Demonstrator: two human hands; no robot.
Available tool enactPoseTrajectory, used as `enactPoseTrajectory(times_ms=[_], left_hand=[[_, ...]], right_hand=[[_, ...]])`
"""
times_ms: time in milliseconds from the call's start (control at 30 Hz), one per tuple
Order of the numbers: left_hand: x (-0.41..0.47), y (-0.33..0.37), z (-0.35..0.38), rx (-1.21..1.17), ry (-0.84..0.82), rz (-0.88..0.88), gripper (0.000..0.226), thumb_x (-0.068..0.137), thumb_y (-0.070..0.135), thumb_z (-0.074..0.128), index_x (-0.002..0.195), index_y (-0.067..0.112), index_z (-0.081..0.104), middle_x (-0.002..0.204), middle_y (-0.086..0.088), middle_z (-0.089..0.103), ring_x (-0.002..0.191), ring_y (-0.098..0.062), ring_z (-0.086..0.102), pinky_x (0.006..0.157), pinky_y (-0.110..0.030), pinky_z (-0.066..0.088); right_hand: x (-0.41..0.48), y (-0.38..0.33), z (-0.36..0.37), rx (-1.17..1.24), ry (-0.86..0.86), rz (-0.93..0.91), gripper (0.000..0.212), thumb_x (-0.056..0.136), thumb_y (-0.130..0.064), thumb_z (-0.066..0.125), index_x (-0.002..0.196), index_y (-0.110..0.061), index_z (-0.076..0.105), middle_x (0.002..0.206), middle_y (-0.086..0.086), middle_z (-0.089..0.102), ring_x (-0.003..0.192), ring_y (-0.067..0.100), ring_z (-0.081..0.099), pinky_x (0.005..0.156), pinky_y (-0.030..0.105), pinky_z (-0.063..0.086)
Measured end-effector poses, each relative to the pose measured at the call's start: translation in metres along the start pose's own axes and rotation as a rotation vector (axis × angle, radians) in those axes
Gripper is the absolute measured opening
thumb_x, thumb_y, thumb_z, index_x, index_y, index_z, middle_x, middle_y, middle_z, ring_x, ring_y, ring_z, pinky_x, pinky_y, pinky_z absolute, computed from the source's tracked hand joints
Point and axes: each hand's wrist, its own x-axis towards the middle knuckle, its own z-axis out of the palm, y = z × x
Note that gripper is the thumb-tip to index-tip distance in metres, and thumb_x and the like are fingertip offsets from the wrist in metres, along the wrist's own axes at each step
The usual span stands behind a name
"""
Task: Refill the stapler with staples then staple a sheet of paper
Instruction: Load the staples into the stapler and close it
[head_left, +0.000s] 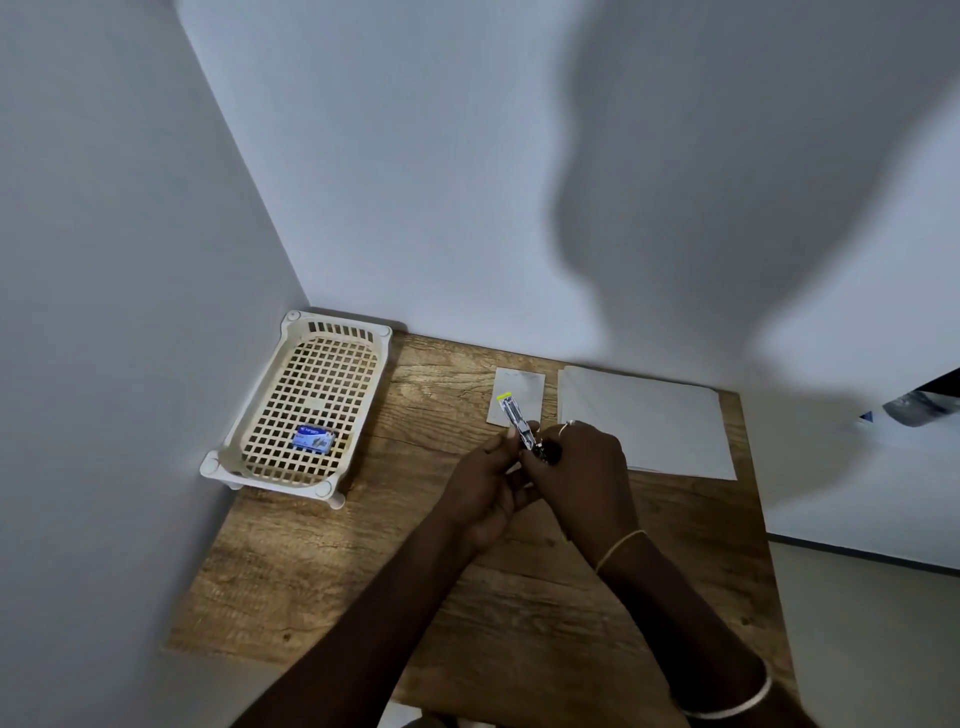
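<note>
You hold the stapler lifted above the wooden table, near the middle of its back edge, metal magazine pointing away, likely opened for loading. Your left hand grips it from below, fingers curled; your right hand pinches its black rear end. The staple box lies in the basket at the back left corner; the sheet of paper lies back right.
</note>
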Motion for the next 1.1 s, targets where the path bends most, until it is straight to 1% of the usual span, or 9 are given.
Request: enactPoseTrajectory(times_ms=[100,167,300,367,400,467,533,700,1100], left_hand=[[-0.002,0.008,0.007,-0.006,-0.039,0.020,0.028,0.092,0.030,0.059,0.109,0.013,0.074,0.100,-0.008,0.079,0.087,-0.018,0.077,0.065,-0.031,0.062],[-0.002,0.012,0.010,-0.011,-0.054,0.036,0.025,0.094,0.029,0.060,0.105,0.014,0.076,0.100,-0.010,0.079,0.086,-0.019,0.077,0.063,-0.032,0.062],[-0.002,0.018,0.017,-0.021,-0.067,0.059,0.025,0.104,0.018,0.051,0.107,0.014,0.076,0.103,-0.010,0.077,0.089,-0.019,0.077,0.064,-0.033,0.062],[-0.004,0.021,0.020,-0.031,-0.075,0.060,0.030,0.104,0.020,0.051,0.099,0.015,0.080,0.098,-0.006,0.078,0.085,-0.016,0.077,0.063,-0.033,0.063],[-0.005,0.023,0.022,-0.038,-0.081,0.062,0.031,0.103,0.021,0.052,0.095,0.015,0.081,0.096,-0.005,0.078,0.084,-0.015,0.077,0.062,-0.034,0.063],[-0.007,0.027,0.025,-0.048,-0.103,0.072,0.027,0.100,0.021,0.054,0.097,0.013,0.080,0.097,-0.007,0.078,0.085,-0.016,0.077,0.062,-0.035,0.064],[-0.008,0.029,0.027,-0.046,-0.111,0.081,0.025,0.101,0.021,0.054,0.101,0.009,0.076,0.097,-0.008,0.078,0.085,-0.017,0.077,0.061,-0.036,0.064],[-0.013,0.032,0.030,-0.013,-0.126,0.072,0.025,0.100,0.024,0.055,0.107,0.006,0.072,0.094,-0.009,0.076,0.083,-0.016,0.077,0.060,-0.035,0.064],[-0.019,0.029,0.034,0.024,-0.147,0.044,0.033,0.089,0.030,0.065,0.114,0.008,0.071,0.093,-0.007,0.075,0.083,-0.016,0.076,0.065,-0.034,0.064]], right_hand=[[0.000,-0.008,-0.016,0.030,0.021,-0.033,0.018,0.082,-0.037,0.071,0.081,-0.020,0.076,0.071,-0.003,0.065,0.071,0.014,0.062,0.064,0.031,0.046],[0.000,-0.012,-0.027,0.037,0.012,-0.063,0.017,0.081,-0.038,0.073,0.081,-0.022,0.077,0.067,-0.006,0.061,0.068,0.010,0.059,0.060,0.028,0.041],[0.002,-0.016,-0.050,0.243,-0.014,-0.070,0.024,0.083,-0.055,0.068,0.091,-0.034,0.078,0.075,-0.013,0.071,0.074,-0.003,0.064,0.064,0.009,0.041],[0.007,-0.015,-0.061,0.305,0.059,-0.110,0.017,0.092,-0.041,0.065,0.098,-0.031,0.077,0.083,-0.016,0.072,0.081,-0.002,0.066,0.069,0.006,0.043],[0.011,-0.014,-0.066,0.300,0.084,-0.163,0.014,0.094,-0.028,0.065,0.101,-0.030,0.077,0.086,-0.015,0.071,0.082,0.002,0.066,0.071,0.010,0.044],[0.017,-0.010,-0.074,0.186,0.086,-0.307,0.029,0.092,-0.005,0.063,0.105,-0.026,0.077,0.093,-0.008,0.070,0.083,0.011,0.065,0.072,0.024,0.049],[0.022,-0.007,-0.078,-0.019,0.067,-0.434,0.040,0.086,0.003,0.058,0.105,-0.026,0.077,0.099,-0.002,0.069,0.084,0.021,0.066,0.069,0.033,0.052],[0.024,-0.002,-0.081,-0.205,0.105,-0.606,0.050,0.080,-0.009,0.036,0.101,-0.027,0.078,0.098,-0.003,0.069,0.081,0.026,0.063,0.061,0.033,0.048],[0.028,0.011,-0.079,-0.325,0.090,-0.702,0.046,0.075,0.003,0.055,0.105,-0.025,0.075,0.102,0.000,0.069,0.084,0.029,0.064,0.065,0.037,0.045]])
